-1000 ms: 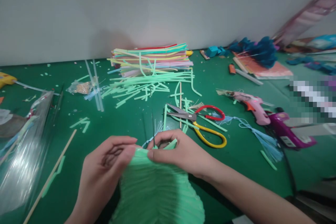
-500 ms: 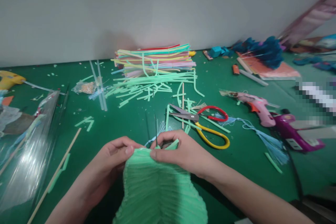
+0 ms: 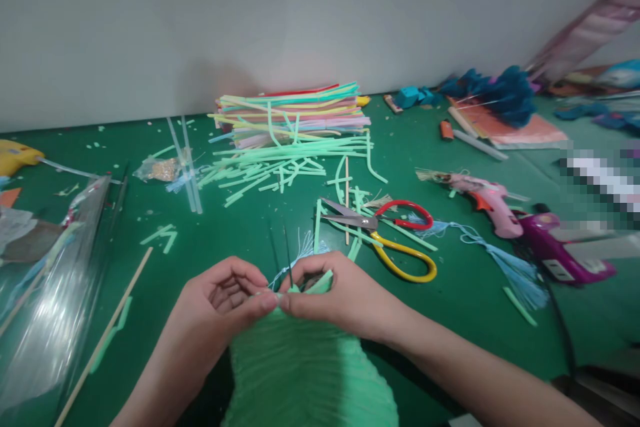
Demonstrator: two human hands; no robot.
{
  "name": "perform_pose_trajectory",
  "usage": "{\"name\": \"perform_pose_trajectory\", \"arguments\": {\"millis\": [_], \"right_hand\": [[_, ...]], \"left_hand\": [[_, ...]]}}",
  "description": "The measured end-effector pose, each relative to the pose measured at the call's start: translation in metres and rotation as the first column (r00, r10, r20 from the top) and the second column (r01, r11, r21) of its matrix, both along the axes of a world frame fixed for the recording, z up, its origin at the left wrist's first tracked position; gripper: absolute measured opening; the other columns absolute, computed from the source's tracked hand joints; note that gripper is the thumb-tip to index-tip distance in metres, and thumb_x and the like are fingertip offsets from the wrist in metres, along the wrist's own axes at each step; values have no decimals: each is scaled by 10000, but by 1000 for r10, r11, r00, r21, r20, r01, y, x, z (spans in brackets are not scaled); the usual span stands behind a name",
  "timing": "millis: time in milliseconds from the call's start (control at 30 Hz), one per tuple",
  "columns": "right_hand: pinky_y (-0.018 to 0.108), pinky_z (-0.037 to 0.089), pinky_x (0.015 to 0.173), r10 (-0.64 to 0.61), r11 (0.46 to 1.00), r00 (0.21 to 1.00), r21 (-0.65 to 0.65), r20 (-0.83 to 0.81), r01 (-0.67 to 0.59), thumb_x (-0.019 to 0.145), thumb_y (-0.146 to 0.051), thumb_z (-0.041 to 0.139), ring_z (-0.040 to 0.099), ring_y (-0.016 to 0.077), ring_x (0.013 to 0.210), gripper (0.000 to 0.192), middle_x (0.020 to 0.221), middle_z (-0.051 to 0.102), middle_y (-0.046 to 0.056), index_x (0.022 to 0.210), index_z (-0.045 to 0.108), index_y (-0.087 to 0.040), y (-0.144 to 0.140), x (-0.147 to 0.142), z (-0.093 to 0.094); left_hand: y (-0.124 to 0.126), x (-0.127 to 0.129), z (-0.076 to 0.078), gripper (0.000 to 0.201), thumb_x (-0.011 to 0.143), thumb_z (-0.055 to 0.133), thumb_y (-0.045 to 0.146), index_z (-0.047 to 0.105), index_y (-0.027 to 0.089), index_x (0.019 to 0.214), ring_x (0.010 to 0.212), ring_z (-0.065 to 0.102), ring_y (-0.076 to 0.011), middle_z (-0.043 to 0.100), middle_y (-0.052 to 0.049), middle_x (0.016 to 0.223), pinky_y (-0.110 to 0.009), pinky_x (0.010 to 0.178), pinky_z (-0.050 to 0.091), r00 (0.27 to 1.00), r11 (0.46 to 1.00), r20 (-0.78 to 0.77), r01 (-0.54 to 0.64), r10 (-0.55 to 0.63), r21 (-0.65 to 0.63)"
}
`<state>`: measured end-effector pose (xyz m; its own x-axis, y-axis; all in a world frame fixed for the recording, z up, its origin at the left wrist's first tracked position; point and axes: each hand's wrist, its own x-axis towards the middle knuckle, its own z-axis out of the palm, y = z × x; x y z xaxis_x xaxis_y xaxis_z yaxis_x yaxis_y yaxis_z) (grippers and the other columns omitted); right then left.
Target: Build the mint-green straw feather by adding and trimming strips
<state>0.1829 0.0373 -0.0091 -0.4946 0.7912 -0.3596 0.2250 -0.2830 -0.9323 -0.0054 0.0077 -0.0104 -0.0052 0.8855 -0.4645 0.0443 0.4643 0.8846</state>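
A ribbed light-green piece made of straws (image 3: 305, 373) lies at the bottom centre, bulging toward me. My left hand (image 3: 220, 310) and my right hand (image 3: 340, 297) pinch its top edge together, thumbs and forefingers nearly touching. A thin dark wire (image 3: 287, 247) sticks up between the fingers, with pale blue threads beside it. Scissors (image 3: 385, 233) with one red and one yellow handle lie just beyond my right hand.
On the green table (image 3: 225, 233) lie a stack of coloured straws (image 3: 295, 113), cut green straw pieces (image 3: 280, 170), a wooden stick (image 3: 105, 340), clear plastic wrap (image 3: 50, 293), a pink glue gun (image 3: 480, 197), a purple glue gun (image 3: 555, 247), a blue tassel (image 3: 505, 267).
My two hands have drawn closer together at the top edge of the green piece, gathering it narrower. The wire tilted slightly left.
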Motion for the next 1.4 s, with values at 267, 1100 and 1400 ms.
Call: {"name": "perform_pose_trajectory", "arguments": {"millis": [267, 1100, 1400], "right_hand": [[228, 405, 676, 30, 999, 1000, -16, -8, -30, 693, -190, 717, 549, 124, 725, 91, 735, 642, -19, 779, 727, -163, -2, 2, -5], [208, 409, 637, 45, 999, 999, 23, 28, -45, 700, -226, 754, 547, 109, 694, 95, 709, 635, -29, 775, 733, -172, 0, 7, -5], [203, 423, 649, 59, 998, 998, 1, 10, -59, 699, -281, 771, 571, 114, 717, 158, 739, 658, -23, 805, 738, -170, 0, 9, -4]], "left_hand": [[-3, -3, 0, 265, 620, 855, 316, 656, 206, 755, 691, 619, -95, 667, 45, 668, -146, 648, 462, 995, 996, -46, 85, -85, 12], [2, -18, -2, 246, 776, 678, 478, 763, 249, 759, 751, 609, -174, 726, 4, 745, -245, 678, 425, 909, 938, -232, 337, -345, -73], [5, -19, 2, 178, 767, 715, 411, 702, 234, 753, 706, 592, -126, 677, 32, 717, -201, 646, 413, 941, 947, -107, 315, -320, -60]]}}
